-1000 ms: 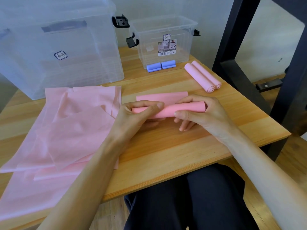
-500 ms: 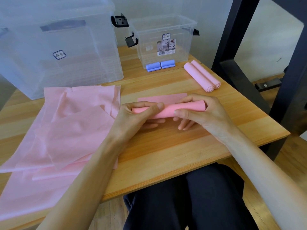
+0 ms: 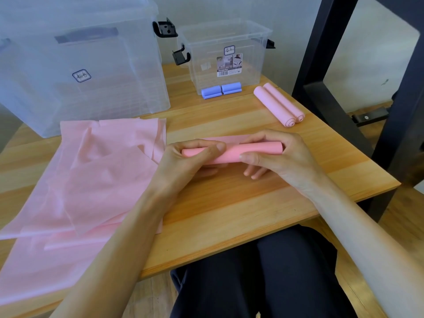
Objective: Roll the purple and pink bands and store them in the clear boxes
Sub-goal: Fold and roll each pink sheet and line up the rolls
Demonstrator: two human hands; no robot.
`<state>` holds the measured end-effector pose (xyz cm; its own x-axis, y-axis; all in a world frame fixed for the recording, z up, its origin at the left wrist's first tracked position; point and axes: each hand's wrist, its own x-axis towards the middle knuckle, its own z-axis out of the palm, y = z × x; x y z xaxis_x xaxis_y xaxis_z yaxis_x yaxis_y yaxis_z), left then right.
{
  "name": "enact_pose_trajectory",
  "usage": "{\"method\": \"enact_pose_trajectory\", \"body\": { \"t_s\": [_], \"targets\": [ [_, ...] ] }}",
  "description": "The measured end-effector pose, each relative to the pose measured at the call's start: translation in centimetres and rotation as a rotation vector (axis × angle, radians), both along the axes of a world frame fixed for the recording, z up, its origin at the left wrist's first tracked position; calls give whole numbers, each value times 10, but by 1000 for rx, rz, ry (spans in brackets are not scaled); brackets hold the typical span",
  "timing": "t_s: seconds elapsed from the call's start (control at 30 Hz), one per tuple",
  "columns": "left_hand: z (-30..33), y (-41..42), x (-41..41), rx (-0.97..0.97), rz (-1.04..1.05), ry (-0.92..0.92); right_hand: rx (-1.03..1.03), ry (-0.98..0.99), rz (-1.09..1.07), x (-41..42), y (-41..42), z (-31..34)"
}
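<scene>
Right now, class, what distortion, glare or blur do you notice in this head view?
Head view: wide-angle bending bows the table edge; the large clear box looks hazy, washed by soft light; the pink roll between both hands stays sharp.

Soft even daylight, wide-angle edge distortion

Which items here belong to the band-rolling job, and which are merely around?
Job:
pink roll in hand
left hand
right hand
flat pink bands
finished pink rolls
purple rolls
small clear box
large clear box

Around:
black frame
table
</scene>
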<state>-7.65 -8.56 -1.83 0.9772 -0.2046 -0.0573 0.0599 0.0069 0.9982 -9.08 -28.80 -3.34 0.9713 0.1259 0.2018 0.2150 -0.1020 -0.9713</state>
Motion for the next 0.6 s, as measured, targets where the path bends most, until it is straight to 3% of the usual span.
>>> {"method": "enact_pose_trajectory", "body": {
  "t_s": [0.17,0.4,0.6],
  "targets": [
    [-1,1,-1,118,-17,-162,19,43,-8,-1,-1,0],
    [-2,0,2,-11,17,40,2,11,13,0,1,-1],
    [-1,1,0,61,19,-112,-4,31,16,1,-2,-1]
  ]
}}
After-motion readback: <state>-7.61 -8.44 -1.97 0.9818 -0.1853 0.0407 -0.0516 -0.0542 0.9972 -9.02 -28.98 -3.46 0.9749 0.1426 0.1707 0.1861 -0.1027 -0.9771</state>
